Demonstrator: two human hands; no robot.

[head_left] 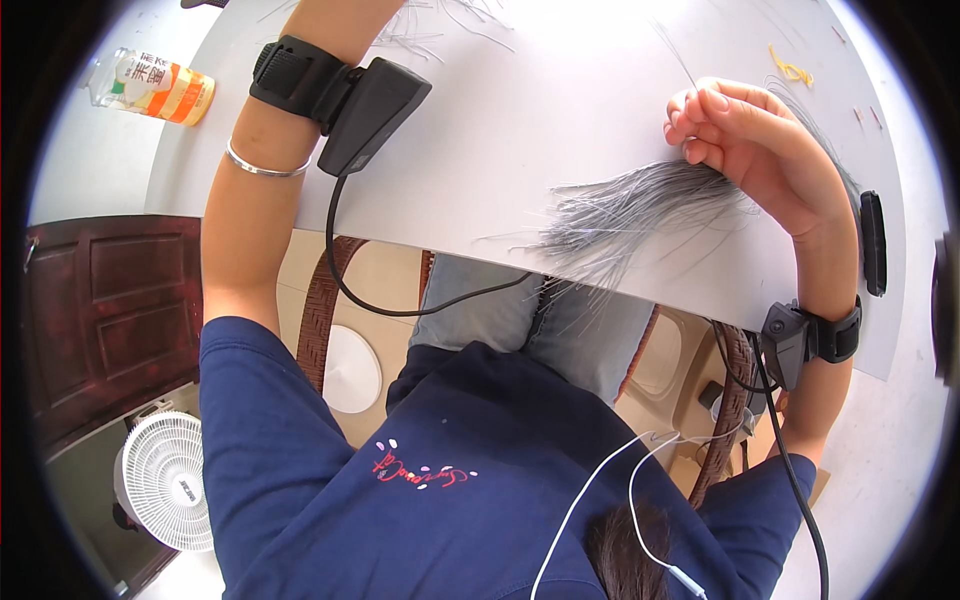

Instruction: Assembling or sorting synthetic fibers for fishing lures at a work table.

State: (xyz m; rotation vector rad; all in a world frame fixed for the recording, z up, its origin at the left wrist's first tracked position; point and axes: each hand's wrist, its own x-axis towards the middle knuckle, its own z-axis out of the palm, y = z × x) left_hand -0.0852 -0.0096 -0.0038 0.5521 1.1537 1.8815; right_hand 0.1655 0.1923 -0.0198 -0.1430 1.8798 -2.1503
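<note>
My right hand (755, 145) is over the right side of the worktop (450, 160), thumb and fingertips pinching one thin grey strand (673, 52) that runs upward. The bundle of grey strands (635, 210) lies just beneath that hand — loose ends fanned toward my lap. A yellow strip (790, 68) sits near it. My left hand is past the upper edge — I can't tell its grip.

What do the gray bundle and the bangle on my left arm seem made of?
Gray bundle: perhaps thin wire or stiff synthetic fibre, faintly shiny; it looks fine, straight and splayed. Bangle: likely polished metal, given its bright silvery gleam.
</note>
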